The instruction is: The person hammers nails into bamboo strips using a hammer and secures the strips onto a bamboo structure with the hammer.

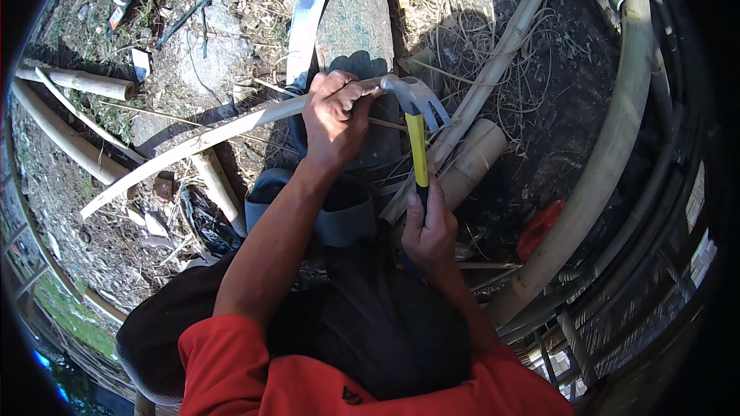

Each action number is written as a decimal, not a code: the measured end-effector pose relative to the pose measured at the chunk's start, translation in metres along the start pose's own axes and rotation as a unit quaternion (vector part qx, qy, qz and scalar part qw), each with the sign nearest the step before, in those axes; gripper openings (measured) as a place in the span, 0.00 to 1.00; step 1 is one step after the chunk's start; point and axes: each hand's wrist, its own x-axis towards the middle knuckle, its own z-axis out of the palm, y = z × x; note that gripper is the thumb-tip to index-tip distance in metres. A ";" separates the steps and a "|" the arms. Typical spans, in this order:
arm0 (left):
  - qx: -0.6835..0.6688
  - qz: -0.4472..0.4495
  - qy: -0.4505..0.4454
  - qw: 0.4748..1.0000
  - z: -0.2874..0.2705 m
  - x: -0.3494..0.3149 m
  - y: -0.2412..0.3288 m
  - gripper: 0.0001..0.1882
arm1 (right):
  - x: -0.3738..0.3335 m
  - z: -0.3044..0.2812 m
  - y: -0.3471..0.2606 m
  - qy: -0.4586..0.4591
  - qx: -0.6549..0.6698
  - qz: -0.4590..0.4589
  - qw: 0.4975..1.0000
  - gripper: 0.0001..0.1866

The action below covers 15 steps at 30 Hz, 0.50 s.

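Far left, a short bamboo pole (pixel 77 81) lying on littered ground (pixel 92 239), with a longer pole (pixel 65 142) angled below it. Running from near left up toward centre, a pale split bamboo strip (pixel 193 142), slanting across the scene and passing under the left hand. Beside its lower stretch, a stubby bamboo piece (pixel 220 189) resting on the ground.

At centre, left hand (pixel 333 115) closed tight around the strip's right end, knuckles up, apparently pinching something small against it at the thumb; too small to tell what. Just behind the hand, a broad machete blade (pixel 308 11) lying flat, pointing far, alongside a weathered green-grey plank (pixel 354 19) serving as the work surface. Below the hand, a grey knee (pixel 339 212) in dark trousers and red sleeves (pixel 254 374) in the near foreground.

Right of centre, right hand (pixel 428 235) wrapped firmly around the black grip of a claw hammer (pixel 416 142), yellow shaft upright, steel head just beside the left hand's fingers, claws facing right. Behind the hammer, a thick bamboo section (pixel 470 162) and a long thin pole (pixel 501 54) slanting far right.

Further right, a red object (pixel 539 227) on dark soil, kind unclear. Far right, a heavy bamboo culm (pixel 609 146) curving along the frame's edge.
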 end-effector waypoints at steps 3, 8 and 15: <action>0.001 0.002 0.004 1.000 0.001 0.000 0.002 0.06 | 0.001 0.005 0.000 0.045 -0.009 -0.063 0.997 0.23; -0.011 0.004 0.010 1.000 0.001 -0.002 0.001 0.06 | 0.007 0.007 0.002 -0.016 -0.020 -0.006 1.000 0.24; -0.024 0.002 0.009 1.000 -0.001 -0.001 -0.005 0.06 | 0.015 0.005 0.001 -0.016 -0.038 -0.036 0.998 0.25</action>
